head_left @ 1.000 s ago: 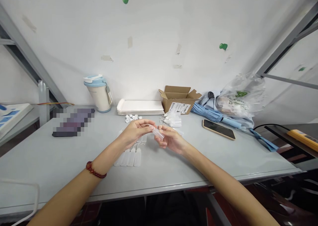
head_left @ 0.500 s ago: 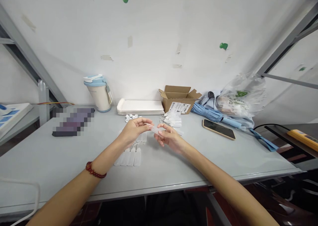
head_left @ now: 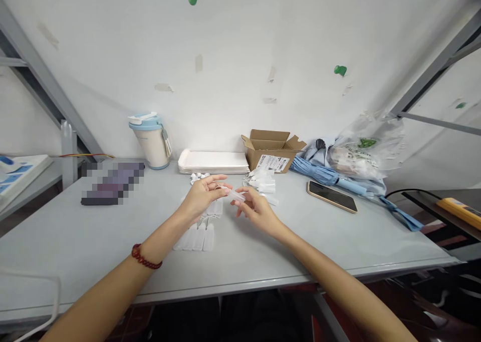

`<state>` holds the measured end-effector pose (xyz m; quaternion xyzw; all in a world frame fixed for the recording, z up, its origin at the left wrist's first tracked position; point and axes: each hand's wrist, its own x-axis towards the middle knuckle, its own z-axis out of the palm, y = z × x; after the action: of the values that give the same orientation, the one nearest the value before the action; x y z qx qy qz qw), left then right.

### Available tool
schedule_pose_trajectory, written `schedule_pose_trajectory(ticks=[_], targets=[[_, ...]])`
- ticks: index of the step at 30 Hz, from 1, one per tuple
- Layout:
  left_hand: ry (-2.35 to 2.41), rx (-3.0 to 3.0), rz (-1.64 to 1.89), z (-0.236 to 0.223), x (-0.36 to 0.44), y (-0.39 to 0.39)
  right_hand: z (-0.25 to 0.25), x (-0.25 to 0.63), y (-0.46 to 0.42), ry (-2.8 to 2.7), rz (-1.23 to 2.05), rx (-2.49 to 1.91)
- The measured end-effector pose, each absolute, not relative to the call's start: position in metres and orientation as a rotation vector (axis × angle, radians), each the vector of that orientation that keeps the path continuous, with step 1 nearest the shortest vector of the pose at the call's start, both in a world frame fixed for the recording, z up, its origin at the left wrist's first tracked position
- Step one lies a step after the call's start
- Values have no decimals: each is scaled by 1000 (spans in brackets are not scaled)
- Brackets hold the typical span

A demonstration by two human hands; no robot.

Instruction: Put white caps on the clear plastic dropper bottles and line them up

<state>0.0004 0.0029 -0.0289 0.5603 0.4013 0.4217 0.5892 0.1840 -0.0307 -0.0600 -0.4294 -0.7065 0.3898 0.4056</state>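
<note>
Between my hands, over the middle of the table, is a small translucent plastic bottle (head_left: 236,196). My left hand (head_left: 203,196) pinches it at its left end, where my fingers partly cover it. My right hand (head_left: 260,212) has its fingers closed around the other end. Similar bottles (head_left: 199,238) lie in a row below my left hand, with more (head_left: 214,209) just behind that row. Small white caps (head_left: 198,178) are heaped beyond my left hand. Past my right hand, several more bottles (head_left: 265,182) with white tips lie in a pile.
At the back stand a cardboard box (head_left: 267,160), a stack of white trays (head_left: 218,161) and a tumbler (head_left: 151,144). To the right are a phone (head_left: 332,197), a folded blue umbrella (head_left: 319,173) and a plastic bag (head_left: 363,151). A white cable (head_left: 56,292) hangs at the lower left.
The bottle now slants down to the right more, and my right fingers have shifted along it. My left hand keeps its pinch. The whole view has moved slightly.
</note>
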Motion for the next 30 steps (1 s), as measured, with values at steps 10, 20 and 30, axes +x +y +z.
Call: schedule_pose_trajectory(ticks=[10, 20, 30], targets=[[767, 1246, 916, -31, -2, 4, -59, 182, -32, -1768, 1161, -1047], [603, 1292, 844, -17, -4, -2, -47, 190, -31, -1397, 1871, -715], [912, 1394, 1038, -24, 4, 1, -46, 191, -29, -1393, 1673, -850]])
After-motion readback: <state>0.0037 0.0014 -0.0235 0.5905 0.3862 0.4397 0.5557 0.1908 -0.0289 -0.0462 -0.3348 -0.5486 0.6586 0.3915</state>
